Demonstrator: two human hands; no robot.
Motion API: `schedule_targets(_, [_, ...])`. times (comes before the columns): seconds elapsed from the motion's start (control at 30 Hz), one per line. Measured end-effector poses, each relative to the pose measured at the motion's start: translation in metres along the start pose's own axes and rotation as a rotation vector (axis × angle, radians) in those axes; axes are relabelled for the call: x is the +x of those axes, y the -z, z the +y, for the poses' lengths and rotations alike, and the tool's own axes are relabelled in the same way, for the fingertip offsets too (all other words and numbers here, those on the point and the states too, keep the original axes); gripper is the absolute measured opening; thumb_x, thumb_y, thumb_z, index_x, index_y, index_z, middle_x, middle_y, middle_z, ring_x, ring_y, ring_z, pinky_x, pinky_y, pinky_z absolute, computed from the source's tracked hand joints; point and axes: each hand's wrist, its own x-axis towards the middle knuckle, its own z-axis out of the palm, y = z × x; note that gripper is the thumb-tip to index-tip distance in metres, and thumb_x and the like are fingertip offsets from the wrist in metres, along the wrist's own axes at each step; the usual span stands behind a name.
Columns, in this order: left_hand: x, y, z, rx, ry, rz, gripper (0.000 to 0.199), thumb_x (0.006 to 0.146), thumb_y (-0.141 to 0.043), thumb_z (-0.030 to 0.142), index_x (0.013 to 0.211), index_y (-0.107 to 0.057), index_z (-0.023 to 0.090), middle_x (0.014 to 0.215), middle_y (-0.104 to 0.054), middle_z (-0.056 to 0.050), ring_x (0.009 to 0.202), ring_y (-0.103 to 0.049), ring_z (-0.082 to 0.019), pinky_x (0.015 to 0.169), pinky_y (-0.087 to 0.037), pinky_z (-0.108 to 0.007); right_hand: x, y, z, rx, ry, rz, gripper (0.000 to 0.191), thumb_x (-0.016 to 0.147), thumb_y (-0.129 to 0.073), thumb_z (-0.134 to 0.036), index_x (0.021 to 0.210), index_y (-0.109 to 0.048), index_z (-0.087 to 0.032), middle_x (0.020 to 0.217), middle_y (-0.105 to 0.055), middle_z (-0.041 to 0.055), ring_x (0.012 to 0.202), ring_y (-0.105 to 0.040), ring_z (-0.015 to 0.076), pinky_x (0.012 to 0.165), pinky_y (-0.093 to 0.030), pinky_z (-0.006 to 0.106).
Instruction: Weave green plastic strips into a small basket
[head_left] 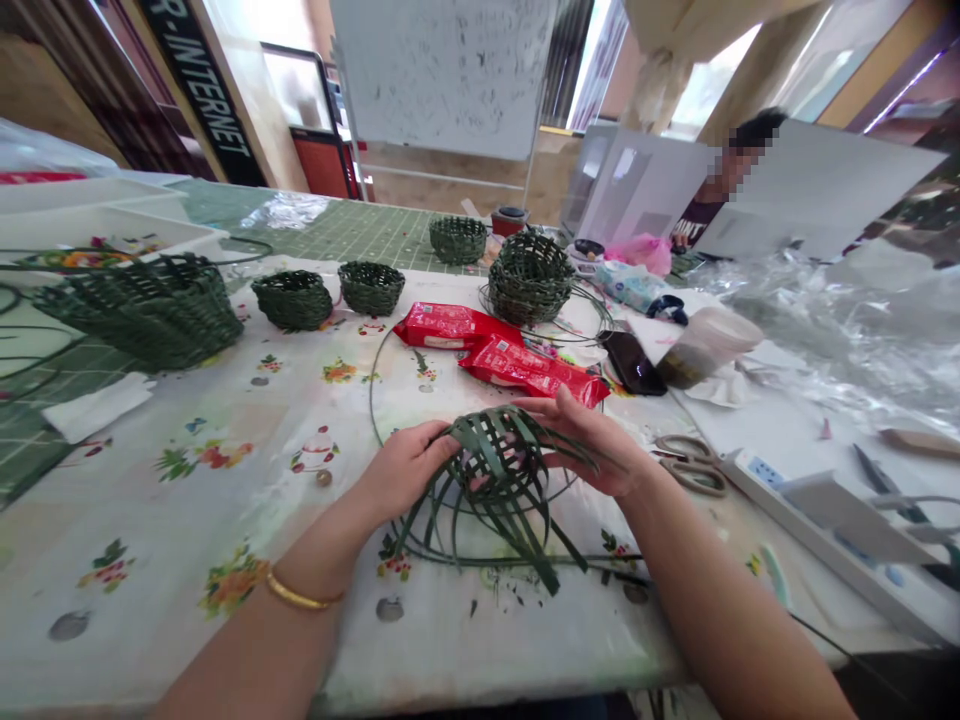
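Observation:
A small, partly woven green basket is held between both hands, with loose strips hanging down over the table and toward the right. My left hand pinches its left edge between thumb and fingers. On the other side, my right hand has its fingers behind the rim and its thumb raised, with strips lying across the palm. Part of those right fingers is hidden by the basket. Behind it lie two red packets. A long thin green strand curves round the work on the tablecloth.
Finished woven baskets stand farther back, a larger one at left. On the right are scissors, a phone, a plastic tub and a power strip. A person is at the back right.

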Motion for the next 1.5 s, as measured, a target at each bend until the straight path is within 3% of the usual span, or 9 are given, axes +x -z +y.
schedule_targets(0.33, [0.005,0.000,-0.011,-0.234,0.272,0.111,0.048,0.077,-0.050,0.058,0.080,-0.063,0.012,0.067,-0.060,-0.001,0.062,-0.052,-0.016,0.057,-0.038,-0.024,0.016,0.002,0.013,0.186,0.041,0.068,0.037,0.086,-0.046,-0.048,0.102,-0.064,-0.020,0.109,-0.066,0.0097,0.092,-0.063,0.0214,0.071,-0.051,0.037])
schedule_targets(0.43, [0.005,0.011,-0.012,-0.153,0.241,0.204,0.044,0.078,-0.052,0.056,0.077,-0.063,0.014,0.070,-0.062,-0.002,0.065,-0.053,-0.016,0.057,-0.038,-0.023,0.016,0.006,0.015,-0.107,0.016,0.171,0.030,0.083,-0.055,-0.044,0.100,-0.064,-0.021,0.114,-0.064,0.0090,0.093,-0.063,0.0196,0.074,-0.052,0.035])
schedule_targets(0.5, [0.005,0.019,-0.014,-0.078,0.212,0.367,0.039,0.077,-0.054,0.054,0.078,-0.063,0.016,0.071,-0.064,-0.002,0.066,-0.054,-0.016,0.057,-0.038,-0.022,0.012,0.008,0.014,-0.422,-0.014,0.188,0.034,0.083,-0.055,-0.047,0.103,-0.064,-0.021,0.111,-0.064,0.0086,0.087,-0.065,0.0183,0.067,-0.053,0.030])
schedule_targets(0.57, [0.006,0.025,-0.017,-0.137,0.225,0.495,0.038,0.076,-0.055,0.053,0.078,-0.062,0.016,0.064,-0.062,0.000,0.060,-0.053,-0.014,0.052,-0.037,-0.022,0.006,0.007,0.012,-0.684,-0.055,0.038,0.038,0.083,-0.053,-0.049,0.107,-0.063,-0.021,0.102,-0.067,0.0070,0.075,-0.067,0.0166,0.060,-0.052,0.027])
schedule_targets(0.7, [0.010,0.028,-0.021,-0.440,0.233,0.466,0.035,0.073,-0.063,0.049,0.073,-0.058,0.014,0.055,-0.058,0.002,0.047,-0.049,-0.010,0.043,-0.033,-0.019,-0.010,0.003,0.004,-0.948,-0.076,-0.344,0.032,0.085,-0.051,-0.044,0.095,-0.068,-0.020,0.083,-0.069,0.0029,0.060,-0.064,0.0118,0.058,-0.049,0.023])
schedule_targets(0.87, [0.014,0.044,-0.021,-0.919,0.311,0.564,0.031,0.075,-0.066,0.038,0.064,-0.045,0.017,0.038,-0.033,0.010,0.029,-0.023,-0.003,0.031,-0.009,-0.015,-0.018,0.008,-0.006,-1.024,-0.157,-0.405,0.031,0.081,-0.053,-0.042,0.095,-0.070,-0.019,0.064,-0.065,0.0003,0.047,-0.054,0.0091,0.046,-0.042,0.020])
schedule_targets(1.1, [0.019,0.052,-0.021,-1.124,0.308,0.447,0.024,0.089,-0.049,0.025,0.070,-0.053,0.011,0.044,-0.029,0.009,0.032,-0.021,-0.002,0.029,-0.016,-0.014,0.011,-0.002,0.004,-1.080,-0.038,-0.311,0.025,0.072,-0.062,-0.036,0.089,-0.074,-0.022,0.075,-0.071,0.0009,0.066,-0.060,0.0139,0.062,-0.046,0.023])
schedule_targets(1.27, [0.020,0.058,-0.025,-1.199,0.316,0.418,0.024,0.091,-0.044,0.020,0.074,-0.056,0.008,0.047,-0.028,0.009,0.033,-0.021,-0.001,0.029,-0.017,-0.013,0.000,-0.002,0.003,-1.069,0.042,-0.214,0.029,0.073,-0.063,-0.040,0.095,-0.073,-0.023,0.088,-0.072,0.0016,0.081,-0.062,0.0185,0.076,-0.047,0.029])
schedule_targets(1.5, [0.013,0.053,-0.023,-1.150,0.381,0.356,0.023,0.092,-0.041,0.021,0.079,-0.057,0.010,0.045,-0.025,0.010,0.030,-0.017,-0.002,0.029,-0.012,-0.014,-0.026,0.034,0.005,-0.472,0.217,0.508,0.037,0.066,-0.070,-0.045,0.091,-0.071,-0.017,0.083,-0.071,0.0074,0.075,-0.066,0.0229,0.071,-0.054,0.039])
